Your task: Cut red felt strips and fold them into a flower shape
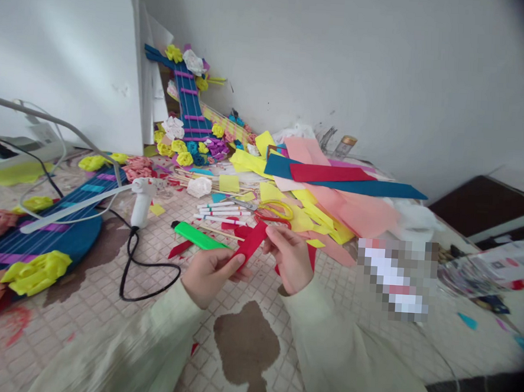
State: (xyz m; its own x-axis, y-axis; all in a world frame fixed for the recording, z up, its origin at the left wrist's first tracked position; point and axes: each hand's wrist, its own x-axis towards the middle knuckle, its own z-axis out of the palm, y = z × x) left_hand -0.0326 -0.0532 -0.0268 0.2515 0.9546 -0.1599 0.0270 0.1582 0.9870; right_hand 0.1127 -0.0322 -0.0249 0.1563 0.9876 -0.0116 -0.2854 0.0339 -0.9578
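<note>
A short strip of red crepe paper is stretched slantwise between my two hands over the table. My left hand pinches its lower end between thumb and fingers. At the upper end, my right hand has its thumb and fingertips closed on the strip. Just beyond my left hand lies a bright green, flat tool with a black end, partly covered by that hand. More red paper scraps lie around it. Several white markers and scissors with yellow handles rest farther back.
A white glue gun with a black cord stands at left, near a blue guitar-shaped piece with paper flowers. Another decorated blue guitar shape leans at the back. Coloured paper sheets pile up behind my right hand.
</note>
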